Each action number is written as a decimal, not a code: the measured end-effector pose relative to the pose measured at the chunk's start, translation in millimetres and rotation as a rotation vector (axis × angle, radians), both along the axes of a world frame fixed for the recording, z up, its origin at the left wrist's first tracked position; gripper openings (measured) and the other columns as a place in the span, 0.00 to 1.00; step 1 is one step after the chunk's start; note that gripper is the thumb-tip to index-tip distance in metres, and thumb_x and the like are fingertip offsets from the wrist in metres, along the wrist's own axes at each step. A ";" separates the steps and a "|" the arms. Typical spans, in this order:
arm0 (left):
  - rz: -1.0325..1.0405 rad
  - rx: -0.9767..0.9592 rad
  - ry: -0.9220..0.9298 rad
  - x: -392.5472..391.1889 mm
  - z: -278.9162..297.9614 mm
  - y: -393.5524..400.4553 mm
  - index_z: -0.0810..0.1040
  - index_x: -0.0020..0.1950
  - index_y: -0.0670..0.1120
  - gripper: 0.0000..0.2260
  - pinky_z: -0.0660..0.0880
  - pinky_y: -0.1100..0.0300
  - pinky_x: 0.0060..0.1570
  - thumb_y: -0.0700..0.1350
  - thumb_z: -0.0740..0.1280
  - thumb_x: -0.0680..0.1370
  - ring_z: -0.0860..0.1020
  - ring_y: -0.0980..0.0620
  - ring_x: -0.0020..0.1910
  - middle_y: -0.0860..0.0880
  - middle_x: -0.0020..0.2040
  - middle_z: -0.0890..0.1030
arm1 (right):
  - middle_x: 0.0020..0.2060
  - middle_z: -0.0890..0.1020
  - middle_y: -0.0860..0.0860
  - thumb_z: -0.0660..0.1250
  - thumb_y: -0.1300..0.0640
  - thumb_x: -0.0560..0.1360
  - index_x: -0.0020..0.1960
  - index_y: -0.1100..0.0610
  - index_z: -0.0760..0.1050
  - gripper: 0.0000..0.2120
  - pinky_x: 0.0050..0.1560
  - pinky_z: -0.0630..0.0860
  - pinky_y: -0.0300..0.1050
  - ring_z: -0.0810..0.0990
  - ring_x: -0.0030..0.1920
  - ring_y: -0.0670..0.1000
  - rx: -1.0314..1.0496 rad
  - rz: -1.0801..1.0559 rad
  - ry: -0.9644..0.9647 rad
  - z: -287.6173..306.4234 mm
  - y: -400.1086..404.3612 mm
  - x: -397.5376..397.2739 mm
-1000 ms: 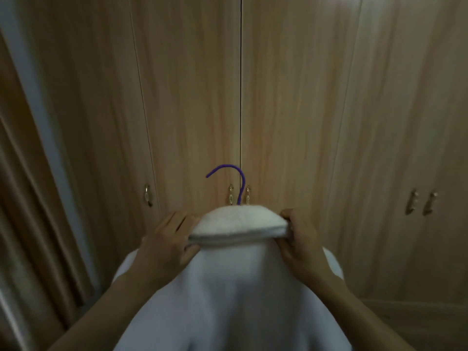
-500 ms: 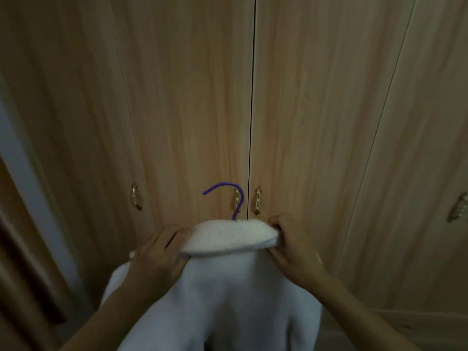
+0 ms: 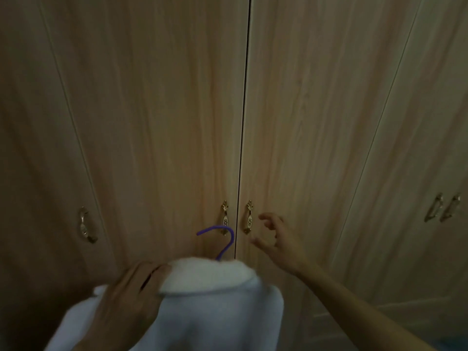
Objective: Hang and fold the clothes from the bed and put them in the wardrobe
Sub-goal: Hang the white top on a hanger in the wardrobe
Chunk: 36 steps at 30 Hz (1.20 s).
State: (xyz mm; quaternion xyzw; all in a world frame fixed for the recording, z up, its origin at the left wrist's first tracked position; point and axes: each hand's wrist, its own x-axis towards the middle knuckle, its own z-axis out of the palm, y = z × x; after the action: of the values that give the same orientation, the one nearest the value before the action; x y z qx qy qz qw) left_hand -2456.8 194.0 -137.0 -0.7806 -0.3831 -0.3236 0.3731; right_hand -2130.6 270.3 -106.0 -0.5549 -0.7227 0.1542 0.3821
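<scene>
left hand (image 3: 126,297): we see it gripping the white garment (image 3: 202,307) at the collar end, fingers curled over the fluffy collar (image 3: 205,276); it carries the whole load alone
right hand (image 3: 274,235): free, holding nothing; fingers loosely spread and half curled, thumb below; it sits up and to the right of the left-hand grip, just beside the right door handle (image 3: 249,219), not touching it as far as we can tell
garment: white, fleecy, already on a purple hanger (image 3: 220,240); body drapes down from the grip out of the bottom of view; sleeves partly hidden
hanger: only the hook shows, rising just above the collar, right of the gripping fingers; hook tip overlaps the left door handle (image 3: 225,220) in view; contact we cannot tell
wardrobe (image 3: 152,110): straight ahead of the grip; the two middle doors shut, seam between them closed; more handles far left (image 3: 84,225) and far right (image 3: 444,207)
progress: we judge hanging of this piece done; putting it in the wardrobe not done, doors closed
left to do: open a door, likely the right middle one; hook the hanger inside; bed and other clothes out of view, so we cannot tell how much more waits
risk: one-handed hold; garment could slip off the hanger while the door is pulled
</scene>
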 end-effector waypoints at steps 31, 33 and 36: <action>-0.209 -0.242 -0.156 3.3 8.7 64.8 0.75 0.58 0.40 0.13 0.72 0.54 0.50 0.38 0.61 0.74 0.75 0.46 0.47 0.43 0.47 0.80 | 0.36 0.76 0.46 0.65 0.56 0.79 0.54 0.40 0.75 0.11 0.44 0.72 0.40 0.73 0.36 0.43 0.038 -0.028 -0.307 -36.0 63.0 -33.7; -0.255 -0.245 -0.149 1.2 5.3 61.6 0.77 0.57 0.39 0.14 0.73 0.53 0.50 0.36 0.62 0.73 0.76 0.45 0.46 0.42 0.47 0.80 | 0.42 0.79 0.54 0.71 0.60 0.73 0.68 0.50 0.70 0.25 0.50 0.74 0.42 0.76 0.41 0.52 0.072 -0.112 -0.416 -44.6 48.4 -27.2; -0.334 -0.235 -0.119 3.9 2.1 55.4 0.77 0.57 0.39 0.15 0.73 0.52 0.48 0.35 0.63 0.71 0.76 0.45 0.45 0.42 0.48 0.80 | 0.47 0.77 0.57 0.60 0.52 0.77 0.71 0.49 0.64 0.22 0.50 0.67 0.40 0.69 0.45 0.51 0.013 -0.085 -0.435 -45.9 6.7 -17.1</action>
State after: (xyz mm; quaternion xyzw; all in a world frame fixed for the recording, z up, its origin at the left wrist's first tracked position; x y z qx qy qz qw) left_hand -2452.9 249.4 -135.0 -0.8509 -0.3046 -0.3797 0.1975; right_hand -2147.6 277.1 -151.8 -0.6025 -0.7651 0.0101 0.2268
